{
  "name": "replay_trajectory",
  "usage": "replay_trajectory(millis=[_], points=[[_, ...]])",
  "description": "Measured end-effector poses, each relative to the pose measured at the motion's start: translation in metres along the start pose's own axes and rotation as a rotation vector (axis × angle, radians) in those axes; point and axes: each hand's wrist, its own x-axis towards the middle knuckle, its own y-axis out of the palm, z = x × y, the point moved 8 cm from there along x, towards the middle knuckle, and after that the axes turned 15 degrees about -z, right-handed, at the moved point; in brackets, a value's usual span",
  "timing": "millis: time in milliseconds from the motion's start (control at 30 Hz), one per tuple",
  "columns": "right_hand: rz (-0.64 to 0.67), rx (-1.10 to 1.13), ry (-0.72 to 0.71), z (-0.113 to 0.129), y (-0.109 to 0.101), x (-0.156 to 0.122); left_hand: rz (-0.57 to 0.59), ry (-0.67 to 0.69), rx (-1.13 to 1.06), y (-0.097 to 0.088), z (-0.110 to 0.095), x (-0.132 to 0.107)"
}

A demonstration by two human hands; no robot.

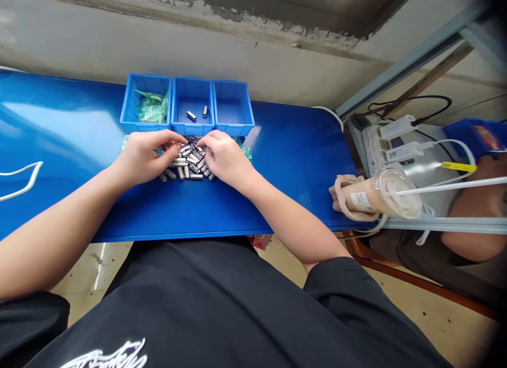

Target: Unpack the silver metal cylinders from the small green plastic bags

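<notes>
A loose pile of short silvery metal pins [193, 164] lies on the blue table in front of the bins. My left hand [146, 156] is at the pile's left side, its thumb and index fingertip brought close together; whatever is between them is too small to make out. From the right, my right hand [227, 159] reaches onto the pile with curled fingers, and a gap shows between thumb and index finger. Behind the pile, the middle blue bin [193, 129] has two dark metal pins [191, 115] in it. Green plastic packaging [246, 149] shows partly beside and behind my right hand.
The left blue bin [146, 127] holds green plastic bags [152, 109]; the right blue bin [233, 129] adjoins the middle one. A drink cup [362, 197] in a cardboard carrier stands at the table's right end, near a power strip [372, 149]. Another person's leg [477, 215] is at far right.
</notes>
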Motion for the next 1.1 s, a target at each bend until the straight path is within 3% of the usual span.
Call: replay_trajectory(millis=[267, 367, 567, 733, 833, 1000, 1100], points=[[-0.121, 0.011, -0.064, 0.002, -0.002, -0.004, -0.006, -0.001, 0.003, 0.000, 0.000, 0.000], [-0.244, 0.033, -0.182, 0.006, -0.006, -0.007, 0.005, -0.006, 0.016, 0.001, 0.001, 0.000], [-0.634, 0.092, -0.532, 0.031, -0.036, -0.024, 0.036, -0.033, 0.006, 0.002, -0.001, -0.001], [-0.707, 0.317, -0.683, 0.048, -0.045, -0.036, 0.069, -0.065, -0.028, 0.004, -0.001, -0.002], [-0.710, 0.390, -0.628, 0.045, -0.045, -0.036, 0.072, -0.066, -0.031, 0.005, -0.001, -0.003], [-0.555, 0.297, -0.322, 0.031, -0.033, -0.023, 0.034, -0.051, -0.053, 0.004, -0.002, -0.002], [-0.507, 0.270, -0.221, 0.026, -0.030, -0.019, -0.018, -0.042, -0.045, -0.001, -0.003, 0.000]])
